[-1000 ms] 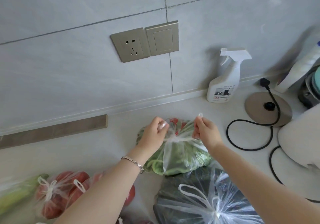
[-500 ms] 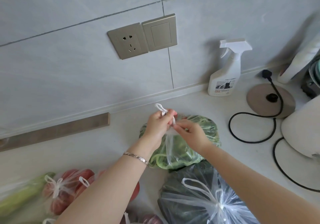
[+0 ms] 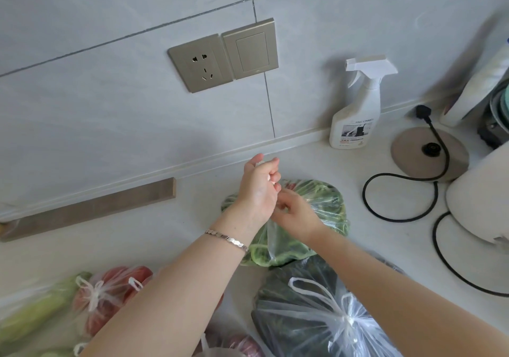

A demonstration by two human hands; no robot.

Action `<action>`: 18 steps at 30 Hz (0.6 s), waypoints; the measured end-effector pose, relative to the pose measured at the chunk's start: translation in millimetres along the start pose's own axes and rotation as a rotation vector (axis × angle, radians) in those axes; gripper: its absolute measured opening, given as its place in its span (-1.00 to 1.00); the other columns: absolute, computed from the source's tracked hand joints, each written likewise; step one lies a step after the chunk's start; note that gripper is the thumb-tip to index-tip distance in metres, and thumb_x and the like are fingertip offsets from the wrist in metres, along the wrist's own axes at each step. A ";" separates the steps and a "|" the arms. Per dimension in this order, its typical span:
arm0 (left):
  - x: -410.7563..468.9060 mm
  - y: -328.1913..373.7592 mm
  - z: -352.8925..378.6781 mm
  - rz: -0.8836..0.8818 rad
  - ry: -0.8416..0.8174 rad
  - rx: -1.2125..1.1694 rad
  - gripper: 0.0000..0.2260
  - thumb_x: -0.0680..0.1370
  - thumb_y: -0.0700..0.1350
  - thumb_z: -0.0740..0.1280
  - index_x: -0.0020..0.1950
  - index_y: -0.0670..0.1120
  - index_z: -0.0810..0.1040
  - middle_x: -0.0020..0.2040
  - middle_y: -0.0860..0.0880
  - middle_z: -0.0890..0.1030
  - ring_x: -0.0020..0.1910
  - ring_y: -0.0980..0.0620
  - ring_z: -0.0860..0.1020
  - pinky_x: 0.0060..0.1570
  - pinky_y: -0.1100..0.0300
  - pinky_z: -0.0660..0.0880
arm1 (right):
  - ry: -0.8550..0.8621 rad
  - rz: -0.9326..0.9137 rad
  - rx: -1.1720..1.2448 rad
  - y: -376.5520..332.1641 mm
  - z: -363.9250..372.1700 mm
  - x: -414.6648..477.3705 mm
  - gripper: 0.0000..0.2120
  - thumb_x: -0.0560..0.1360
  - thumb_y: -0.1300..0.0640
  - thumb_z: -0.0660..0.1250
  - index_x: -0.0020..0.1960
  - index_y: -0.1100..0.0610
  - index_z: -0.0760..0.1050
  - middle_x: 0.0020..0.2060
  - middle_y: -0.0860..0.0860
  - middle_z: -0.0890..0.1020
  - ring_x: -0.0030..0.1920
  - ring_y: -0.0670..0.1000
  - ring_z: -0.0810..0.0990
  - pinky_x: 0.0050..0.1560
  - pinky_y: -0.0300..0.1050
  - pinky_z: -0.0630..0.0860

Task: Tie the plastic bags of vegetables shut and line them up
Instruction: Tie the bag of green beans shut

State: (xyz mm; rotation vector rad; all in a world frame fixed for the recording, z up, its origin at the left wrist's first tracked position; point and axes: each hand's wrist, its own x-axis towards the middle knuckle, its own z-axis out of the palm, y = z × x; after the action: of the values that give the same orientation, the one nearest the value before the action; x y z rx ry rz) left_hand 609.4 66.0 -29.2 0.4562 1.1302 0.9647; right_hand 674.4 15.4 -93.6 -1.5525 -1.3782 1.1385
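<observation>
A second ago the two hands were apart, each pulling one handle of the bag sideways. Now they have come together over the mouth of the bag, and the left hand (image 3: 259, 188) lies across the right hand (image 3: 296, 214). I judge that the handles are being crossed for a knot and that this knot is not yet closed.

The left hand has its fingers curled round a white handle (image 3: 260, 163) and lifts it toward 12 o'clock. The right hand is at the neck of the bag, but the left hand hides its fingertips, so I cannot tell what it holds.

The bag of green vegetables (image 3: 327, 202) lies on the counter (image 3: 137, 241) near the middle of the view. It is clear plastic, with long green pieces and something red at the top.

At 6 o'clock from it, touching it, is a bag of dark leaves (image 3: 303, 326), already knotted. At 8 o'clock is a tied bag of tomatoes (image 3: 110, 290), and beside that, further toward 8 o'clock, a bag with pale green vegetables (image 3: 33, 310). The bags are not yet in one row.
</observation>
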 end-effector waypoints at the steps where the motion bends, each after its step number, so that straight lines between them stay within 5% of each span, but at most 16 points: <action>1: -1.6 0.7 1.1 -0.005 -0.037 -0.021 -0.76 0.55 -0.28 0.19 0.10 0.03 0.32 -0.37 0.01 0.28 -0.45 0.12 0.27 -0.38 0.28 0.20 | 0.023 0.062 0.073 -0.7 -0.9 -0.7 -0.62 0.48 0.26 0.26 -0.46 0.07 0.23 -0.48 -0.08 0.29 -0.45 -0.12 0.23 -0.39 -0.27 0.16; 3: -3.6 1.1 -1.7 0.095 -0.101 0.153 -0.76 0.60 -0.17 0.17 0.22 0.08 0.29 -0.29 -0.02 0.34 -0.33 0.08 0.38 -0.29 0.27 0.37 | 0.046 0.187 0.226 -3.6 -2.9 -1.2 -0.55 0.52 0.17 0.26 -0.49 0.08 0.18 -0.63 -0.13 0.25 -0.58 -0.15 0.19 -0.47 -0.28 0.13; 5: -2.0 2.3 -16.2 0.339 -0.139 0.718 -0.75 0.62 -0.04 0.09 0.31 0.03 0.27 -0.15 -0.06 0.44 -0.15 0.05 0.47 -0.12 0.25 0.42 | 0.024 0.259 0.292 -6.6 -3.5 -4.2 -0.54 0.55 0.08 0.23 -0.50 0.09 0.21 -0.71 -0.13 0.26 -0.68 -0.17 0.23 -0.54 -0.38 0.17; 7: 3.0 -0.2 -33.9 0.480 -0.224 1.174 -0.70 0.62 -0.01 0.03 0.26 -0.11 0.37 -0.02 -0.10 0.52 -0.03 0.04 0.49 -0.06 0.26 0.39 | 0.028 0.293 0.320 -7.0 -6.6 -6.1 -0.60 0.56 0.05 0.19 -0.43 0.12 0.34 -0.61 -0.11 0.33 -0.65 -0.20 0.29 -0.55 -0.43 0.23; 9: 5.8 -5.8 -49.5 0.490 -0.338 1.380 -0.70 0.62 -0.03 0.08 0.09 -0.17 0.51 -0.04 -0.05 0.58 -0.06 0.03 0.52 -0.03 0.22 0.40 | 0.067 0.286 0.299 -3.3 -10.9 -5.2 -0.65 0.56 0.03 0.18 -0.36 0.12 0.44 -0.50 -0.03 0.38 -0.55 -0.15 0.31 -0.50 -0.38 0.26; 11: 9.0 -12.6 -61.3 0.570 -0.412 1.475 -0.77 0.59 -0.09 0.18 -0.06 -0.18 0.58 -0.12 -0.03 0.57 -0.11 0.02 0.52 -0.02 0.16 0.42 | 0.104 0.244 0.266 0.6 -13.5 -4.1 -0.67 0.55 0.05 0.21 -0.36 0.10 0.49 -0.46 0.00 0.42 -0.47 -0.10 0.35 -0.44 -0.36 0.30; 13: 12.6 -16.3 -66.3 0.579 -0.393 1.466 -0.80 0.56 -0.14 0.24 -0.09 -0.20 0.62 -0.15 -0.03 0.50 -0.13 0.04 0.46 -0.09 0.31 0.32 | 0.154 0.234 0.234 5.8 -12.4 -3.1 -0.68 0.53 0.07 0.25 -0.39 0.08 0.51 -0.46 -0.01 0.49 -0.47 -0.15 0.42 -0.35 -0.36 0.36; 18: 9.6 -16.4 -63.9 0.587 -0.329 1.380 -0.83 0.52 -0.18 0.30 -0.13 -0.23 0.66 -0.31 0.05 0.42 -0.29 0.19 0.37 -0.24 0.46 0.28 | 0.333 0.327 0.280 8.3 -4.0 1.3 -0.73 0.51 0.09 0.30 -0.30 0.19 0.55 -0.50 -0.02 0.48 -0.54 -0.19 0.43 -0.46 -0.46 0.35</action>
State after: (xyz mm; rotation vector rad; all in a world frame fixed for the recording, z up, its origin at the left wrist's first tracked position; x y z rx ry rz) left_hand 559.2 55.6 -71.8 2.0596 1.2412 0.3985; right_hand 680.9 15.6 -100.3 -1.7031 -0.7312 1.1418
